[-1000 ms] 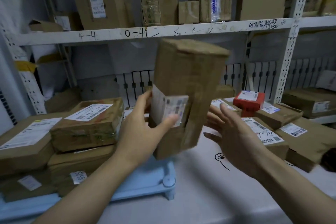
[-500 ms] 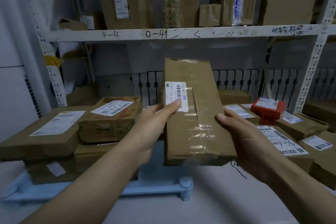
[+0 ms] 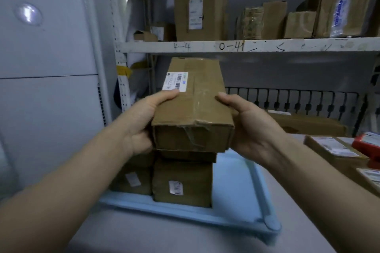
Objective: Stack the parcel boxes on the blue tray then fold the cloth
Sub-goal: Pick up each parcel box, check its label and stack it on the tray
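Everything here is placed against the blue tray (image 3: 232, 178), and the news is that the long box (image 3: 193, 107) has swung over it. A second ago it stood on end, well to the right of the pile, with only the left hand on it; now it lies flat, long way pointing at the shelf, directly above the stack.

Starting at the tray's left side: the left hand (image 3: 141, 121) grips the box's left flank, thumb over the top edge just below the white label (image 3: 177, 81), fingers tucked underneath. Below it, a small box (image 3: 133, 178) sits at the tray's left end.

Over the tray's middle, the long box hovers just above, or maybe already touching, a flat box (image 3: 191, 156); the hands hide the seam, so I can't call it. Under that stands the labelled box (image 3: 183, 185), sitting on the tray.

Toward the tray's right side, the right hand (image 3: 250, 129) has joined in, clamped on the box's right flank, thumb on top. The tray's right half is bare blue.

Well to the right of the tray, more boxes (image 3: 333, 148) and a red box (image 3: 368, 146) wait on the table.

So the call: this one is about to land as the top layer, with several left and no folding begun.
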`<act>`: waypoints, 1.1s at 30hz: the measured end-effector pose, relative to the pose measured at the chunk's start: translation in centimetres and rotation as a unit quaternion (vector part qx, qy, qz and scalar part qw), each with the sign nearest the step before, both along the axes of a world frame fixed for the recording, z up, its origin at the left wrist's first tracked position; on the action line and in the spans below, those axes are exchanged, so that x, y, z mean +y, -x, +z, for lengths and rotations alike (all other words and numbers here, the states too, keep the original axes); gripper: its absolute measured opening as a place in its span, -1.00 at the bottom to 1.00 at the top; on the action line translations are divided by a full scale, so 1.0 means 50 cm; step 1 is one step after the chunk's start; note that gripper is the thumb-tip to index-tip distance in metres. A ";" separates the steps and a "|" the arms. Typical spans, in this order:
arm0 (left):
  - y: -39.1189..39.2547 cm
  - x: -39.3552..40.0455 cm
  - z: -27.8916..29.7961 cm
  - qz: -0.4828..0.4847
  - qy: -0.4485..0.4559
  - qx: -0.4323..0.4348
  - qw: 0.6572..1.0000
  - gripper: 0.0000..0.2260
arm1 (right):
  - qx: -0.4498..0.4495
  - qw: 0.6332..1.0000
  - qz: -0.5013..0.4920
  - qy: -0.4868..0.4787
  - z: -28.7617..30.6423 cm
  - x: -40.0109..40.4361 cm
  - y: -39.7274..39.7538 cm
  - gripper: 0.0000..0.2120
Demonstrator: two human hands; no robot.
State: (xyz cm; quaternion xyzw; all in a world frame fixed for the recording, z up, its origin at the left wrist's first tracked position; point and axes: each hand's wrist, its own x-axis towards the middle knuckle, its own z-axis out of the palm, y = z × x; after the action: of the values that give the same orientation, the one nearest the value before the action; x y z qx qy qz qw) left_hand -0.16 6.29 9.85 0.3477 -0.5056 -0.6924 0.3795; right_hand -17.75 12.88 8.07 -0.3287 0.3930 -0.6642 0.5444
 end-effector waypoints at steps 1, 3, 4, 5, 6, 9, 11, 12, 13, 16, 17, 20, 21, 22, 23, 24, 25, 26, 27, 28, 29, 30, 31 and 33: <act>-0.030 -0.015 0.004 0.026 -0.002 -0.006 1.000 -0.71 | 0.007 1.000 0.011 -0.009 0.004 -0.023 -0.026 -0.68; -0.087 -0.044 0.010 0.060 -0.003 -0.013 0.998 -0.69 | 0.034 0.999 0.021 -0.024 0.016 -0.053 -0.083 -0.70; -0.113 -0.058 0.012 0.071 -0.006 -0.016 0.997 -0.67 | 0.048 0.998 0.020 -0.025 0.022 -0.064 -0.109 -0.72; -0.140 -0.073 0.012 0.084 -0.009 -0.020 0.996 -0.67 | 0.065 0.997 0.019 -0.021 0.024 -0.077 -0.134 -0.73; -0.162 -0.086 0.011 0.099 -0.013 -0.029 0.995 -0.68 | 0.079 0.997 0.017 -0.017 0.022 -0.088 -0.152 -0.74; -0.213 -0.127 0.002 0.128 -0.035 -0.056 0.990 -0.68 | 0.117 0.993 0.021 -0.009 0.010 -0.119 -0.196 -0.78; -0.229 -0.153 -0.009 0.132 -0.047 -0.076 0.987 -0.65 | 0.148 0.988 0.031 -0.023 0.001 -0.132 -0.218 -0.83; -0.232 -0.165 -0.015 0.129 -0.051 -0.083 0.987 -0.65 | 0.166 0.985 0.038 -0.031 -0.002 -0.134 -0.226 -0.86; -0.232 -0.178 -0.019 0.127 -0.053 -0.089 0.986 -0.66 | 0.185 0.981 0.040 -0.037 -0.005 -0.136 -0.232 -0.89; -0.220 -0.206 -0.028 0.111 -0.049 -0.117 0.986 -0.65 | 0.207 0.977 0.025 -0.044 -0.017 -0.140 -0.237 -0.84; -0.215 -0.214 -0.029 0.106 -0.044 -0.128 0.985 -0.64 | 0.208 0.977 0.017 -0.047 -0.019 -0.140 -0.237 -0.81; -0.204 -0.232 -0.037 0.112 -0.030 -0.161 0.980 -0.62 | 0.250 0.966 0.004 -0.060 -0.028 -0.149 -0.233 -0.76; -0.201 -0.236 -0.042 0.116 -0.023 -0.175 0.977 -0.60 | 0.272 0.960 0.002 -0.061 -0.030 -0.152 -0.234 -0.61; -0.200 -0.238 -0.046 0.118 -0.016 -0.189 0.975 -0.58 | 0.292 0.955 0.001 -0.059 -0.032 -0.154 -0.235 -0.52; -0.198 -0.238 -0.050 0.117 -0.010 -0.200 0.973 -0.56 | 0.312 0.948 -0.006 -0.053 -0.034 -0.154 -0.236 -0.47; -0.198 -0.237 -0.051 0.118 -0.003 -0.207 0.971 -0.55 | 0.323 0.945 -0.010 -0.045 -0.035 -0.154 -0.237 -0.45; -0.198 -0.236 -0.051 0.122 0.007 -0.216 0.969 -0.54 | 0.323 0.946 -0.014 -0.039 -0.036 -0.153 -0.237 -0.44; -0.198 -0.236 -0.051 0.125 0.016 -0.224 0.966 -0.53 | 0.321 0.946 -0.015 -0.036 -0.037 -0.151 -0.238 -0.44; -0.197 -0.234 -0.050 0.128 0.023 -0.231 0.964 -0.53 | 0.322 0.946 -0.014 -0.033 -0.037 -0.148 -0.239 -0.44; -0.196 -0.232 -0.049 0.130 0.027 -0.235 0.963 -0.54 | 0.326 0.945 -0.013 -0.030 -0.037 -0.144 -0.238 -0.47; -0.194 -0.230 -0.048 0.132 0.033 -0.242 0.961 -0.55 | 0.337 0.941 -0.014 -0.025 -0.037 -0.140 -0.238 -0.52; -0.192 -0.226 -0.047 0.133 0.040 -0.252 0.958 -0.56 | 0.352 0.936 -0.013 -0.021 -0.037 -0.134 -0.237 -0.60; -0.191 -0.222 -0.046 0.137 0.048 -0.263 0.954 -0.58 | 0.367 0.930 -0.010 -0.017 -0.036 -0.126 -0.236 -0.70; -0.189 -0.212 -0.042 0.146 0.063 -0.282 0.946 -0.62 | 0.377 0.926 -0.005 -0.016 -0.038 -0.114 -0.230 -0.82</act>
State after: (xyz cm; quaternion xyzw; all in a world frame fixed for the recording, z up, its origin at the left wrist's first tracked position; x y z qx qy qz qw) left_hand 9.28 -4.29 7.77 0.5738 -0.5785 -0.4700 0.3395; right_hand -6.27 7.15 6.20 -0.5444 0.5814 -0.4877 0.3575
